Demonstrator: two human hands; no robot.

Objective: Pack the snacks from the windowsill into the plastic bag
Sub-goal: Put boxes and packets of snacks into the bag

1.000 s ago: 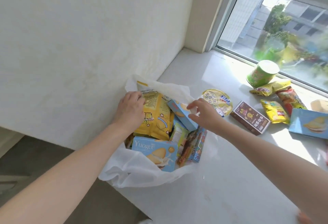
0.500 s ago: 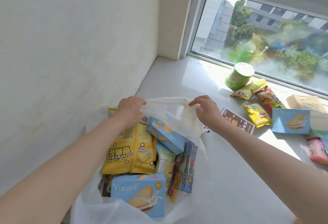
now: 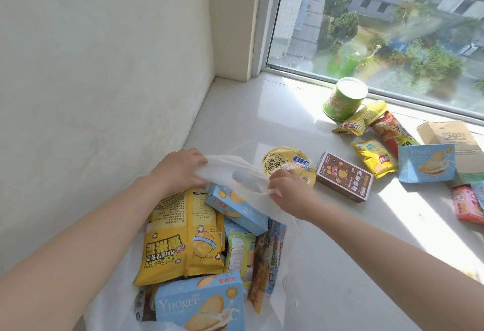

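Note:
A white plastic bag [image 3: 230, 171] lies open at the windowsill's near left end. It holds a yellow popcorn bag [image 3: 180, 233], two light blue biscuit boxes [image 3: 237, 206] and several smaller packets. My left hand [image 3: 180, 171] grips the far rim of the plastic bag on the left. My right hand [image 3: 285, 189] pinches that rim on the right. Just behind my right hand sits a round yellow noodle bowl [image 3: 285, 161]. Loose snacks on the windowsill [image 3: 262, 110] include a brown box [image 3: 343, 176], a green cup [image 3: 343, 99], yellow packets [image 3: 374, 157] and another blue box [image 3: 427, 163].
A white wall runs along the left side. The window frame [image 3: 262, 21] and glass close off the back. A cardboard box [image 3: 450, 136] and a pink packet [image 3: 466, 203] lie at the far right. Bright sun falls across the right of the sill.
The view has moved in closer to the bag. Both hands have lifted and spread its far rim, and the yellow noodle bowl shows behind my right hand again.

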